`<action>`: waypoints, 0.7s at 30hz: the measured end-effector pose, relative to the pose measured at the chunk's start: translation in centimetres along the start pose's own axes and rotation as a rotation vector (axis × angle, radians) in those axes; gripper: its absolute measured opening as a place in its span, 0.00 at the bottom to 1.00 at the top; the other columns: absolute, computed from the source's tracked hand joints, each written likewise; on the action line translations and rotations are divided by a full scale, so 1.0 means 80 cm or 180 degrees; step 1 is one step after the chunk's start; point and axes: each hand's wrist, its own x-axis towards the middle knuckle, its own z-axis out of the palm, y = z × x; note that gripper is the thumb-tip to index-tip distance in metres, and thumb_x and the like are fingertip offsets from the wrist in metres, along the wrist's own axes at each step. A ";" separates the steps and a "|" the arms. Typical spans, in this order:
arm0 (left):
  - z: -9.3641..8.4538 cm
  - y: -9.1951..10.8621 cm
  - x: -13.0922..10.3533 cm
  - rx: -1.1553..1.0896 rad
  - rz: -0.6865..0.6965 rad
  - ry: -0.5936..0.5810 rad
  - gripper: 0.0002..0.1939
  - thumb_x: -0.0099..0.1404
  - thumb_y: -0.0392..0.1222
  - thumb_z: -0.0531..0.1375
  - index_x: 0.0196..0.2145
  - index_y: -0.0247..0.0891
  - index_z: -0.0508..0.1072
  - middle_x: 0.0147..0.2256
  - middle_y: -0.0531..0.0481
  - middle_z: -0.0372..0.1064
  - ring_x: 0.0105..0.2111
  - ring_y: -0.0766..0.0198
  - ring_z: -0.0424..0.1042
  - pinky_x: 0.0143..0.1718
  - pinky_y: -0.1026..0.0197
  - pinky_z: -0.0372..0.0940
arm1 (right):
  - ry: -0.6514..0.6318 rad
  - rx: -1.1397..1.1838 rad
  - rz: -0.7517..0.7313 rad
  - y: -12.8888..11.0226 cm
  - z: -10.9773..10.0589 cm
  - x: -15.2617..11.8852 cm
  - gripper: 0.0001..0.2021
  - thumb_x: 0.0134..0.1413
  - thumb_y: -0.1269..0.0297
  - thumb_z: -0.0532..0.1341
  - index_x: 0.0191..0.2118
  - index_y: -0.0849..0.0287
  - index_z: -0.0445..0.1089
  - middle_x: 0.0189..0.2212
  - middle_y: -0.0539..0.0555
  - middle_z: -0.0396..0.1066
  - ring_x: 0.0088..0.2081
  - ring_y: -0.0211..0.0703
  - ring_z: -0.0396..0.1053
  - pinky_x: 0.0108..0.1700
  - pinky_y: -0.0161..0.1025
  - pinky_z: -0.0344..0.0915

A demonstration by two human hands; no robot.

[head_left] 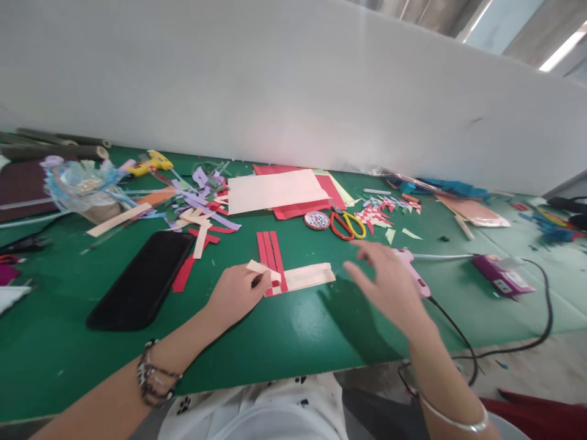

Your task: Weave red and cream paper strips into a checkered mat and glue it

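Note:
Red paper strips (270, 250) stand side by side, crossed at their near ends by cream paper strips (312, 276) that run to the right. My left hand (241, 295) pinches the left end of a cream strip (263, 270) over this crossing, its thumb on the paper. To the right, my right hand (387, 284) hovers above the table with its fingers apart and nothing in them. Just beyond that hand lie scissors (349, 226) with red and yellow handles. A pink glue gun (413, 274) lies beside the right hand, partly hidden by it.
A black phone (140, 281) lies to the left, near loose paper strips (202, 211). Cream and red sheets (277, 190) lie at the back. A yellow glue gun (151, 162) is at the back left. The purple box (502, 275) on the right has a cord attached.

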 end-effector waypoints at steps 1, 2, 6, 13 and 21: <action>0.001 0.000 -0.001 0.0024 0.0011 0.0017 0.22 0.62 0.41 0.48 0.15 0.35 0.71 0.16 0.50 0.67 0.19 0.66 0.65 0.21 0.66 0.52 | -0.0277 0.0473 -0.0249 -0.023 0.004 0.007 0.19 0.54 0.57 0.54 0.51 0.60 0.61 0.34 0.55 0.69 0.36 0.45 0.65 0.39 0.41 0.61; 0.002 -0.001 -0.001 0.0043 0.0031 0.0036 0.21 0.61 0.41 0.48 0.15 0.35 0.70 0.16 0.50 0.67 0.19 0.66 0.65 0.21 0.66 0.52 | -0.0532 0.0842 -0.0447 -0.044 0.010 0.014 0.21 0.53 0.57 0.56 0.52 0.59 0.60 0.35 0.55 0.69 0.36 0.43 0.65 0.39 0.39 0.62; 0.004 -0.004 -0.005 -0.0001 0.0309 0.0016 0.13 0.59 0.40 0.51 0.22 0.36 0.71 0.21 0.52 0.69 0.20 0.68 0.66 0.22 0.67 0.54 | -0.0899 0.1346 -0.0921 -0.091 0.024 0.037 0.24 0.50 0.56 0.59 0.52 0.58 0.59 0.37 0.54 0.68 0.39 0.43 0.65 0.42 0.40 0.62; 0.008 -0.007 -0.011 0.0249 0.0979 0.0097 0.11 0.60 0.40 0.50 0.26 0.37 0.70 0.22 0.53 0.67 0.22 0.68 0.66 0.24 0.68 0.55 | -0.0123 0.0573 -0.0625 -0.023 0.044 0.009 0.07 0.56 0.69 0.53 0.38 0.59 0.67 0.33 0.55 0.66 0.35 0.43 0.64 0.38 0.39 0.62; 0.010 -0.003 -0.012 0.0455 0.1126 0.0210 0.11 0.61 0.38 0.50 0.25 0.37 0.68 0.21 0.54 0.66 0.21 0.68 0.65 0.24 0.67 0.56 | -0.0028 -0.0291 -0.0751 -0.003 0.073 -0.031 0.09 0.56 0.66 0.55 0.41 0.60 0.68 0.34 0.56 0.64 0.35 0.45 0.61 0.36 0.41 0.61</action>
